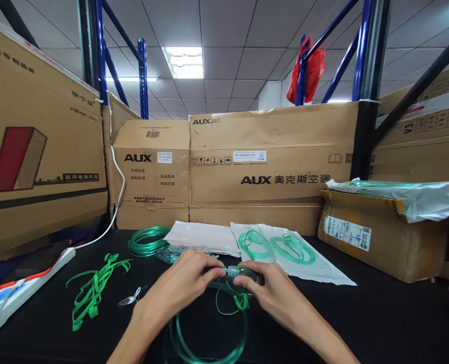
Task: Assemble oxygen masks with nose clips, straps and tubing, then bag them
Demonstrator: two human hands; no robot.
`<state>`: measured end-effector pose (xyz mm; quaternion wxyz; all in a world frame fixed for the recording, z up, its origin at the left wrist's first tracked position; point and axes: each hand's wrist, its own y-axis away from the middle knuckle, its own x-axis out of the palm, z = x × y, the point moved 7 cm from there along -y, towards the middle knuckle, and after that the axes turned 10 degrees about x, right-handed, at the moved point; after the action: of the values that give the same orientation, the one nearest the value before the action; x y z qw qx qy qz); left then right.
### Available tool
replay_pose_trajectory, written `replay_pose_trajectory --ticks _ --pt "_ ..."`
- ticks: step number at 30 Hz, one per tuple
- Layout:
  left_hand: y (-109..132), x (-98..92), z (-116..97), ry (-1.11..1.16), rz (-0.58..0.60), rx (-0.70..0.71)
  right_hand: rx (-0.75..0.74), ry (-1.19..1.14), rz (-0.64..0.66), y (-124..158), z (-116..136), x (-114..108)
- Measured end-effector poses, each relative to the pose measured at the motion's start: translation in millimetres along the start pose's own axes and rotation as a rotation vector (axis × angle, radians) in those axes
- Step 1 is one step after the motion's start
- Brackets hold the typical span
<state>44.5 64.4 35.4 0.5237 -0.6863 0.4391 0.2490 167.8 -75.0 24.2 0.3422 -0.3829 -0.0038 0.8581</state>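
Green tubing (205, 344) nearest; left hand (182, 283), right hand (270, 293) both pinching clear mask (243, 275); open tabletop (379, 318) rightward.

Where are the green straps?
In the head view the green straps lie on the black table at the left, apart from the left hand, between the power strip and a small clear piece.

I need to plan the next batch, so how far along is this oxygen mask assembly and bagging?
Done: two sealed clear bags with green masks inside lie ahead. In hand: the left hand and right hand both grip a clear plastic mask, its green tubing loop trailing below. Left: a coiled green tube, loose green elastic straps and flat white empty pouches.
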Motion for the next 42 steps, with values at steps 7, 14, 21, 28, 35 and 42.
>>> replay_pose_trajectory --ticks 7,14,21,28,35,42 --pt "-1 1.3 -7 0.069 0.062 0.022 -0.066 0.011 0.052 1 7 -3" --pt "-5 -1.4 -14 0.079 0.027 0.064 -0.132 -0.007 0.088 5 24 -7" --pt "-6 -1.2 -17 0.013 -0.023 0.115 -0.067 -0.034 0.077 4 17 -7" --pt "-8 2.5 -20 -0.035 -0.011 0.141 -0.002 -0.128 0.147 2 4 1" --pt "-9 -1.3 -23 -0.027 -0.025 0.145 -0.015 -0.229 0.277 0 6 10" --pt "-6 -4.7 -21 0.005 -0.022 0.140 0.015 -0.213 0.261 -1 3 2"
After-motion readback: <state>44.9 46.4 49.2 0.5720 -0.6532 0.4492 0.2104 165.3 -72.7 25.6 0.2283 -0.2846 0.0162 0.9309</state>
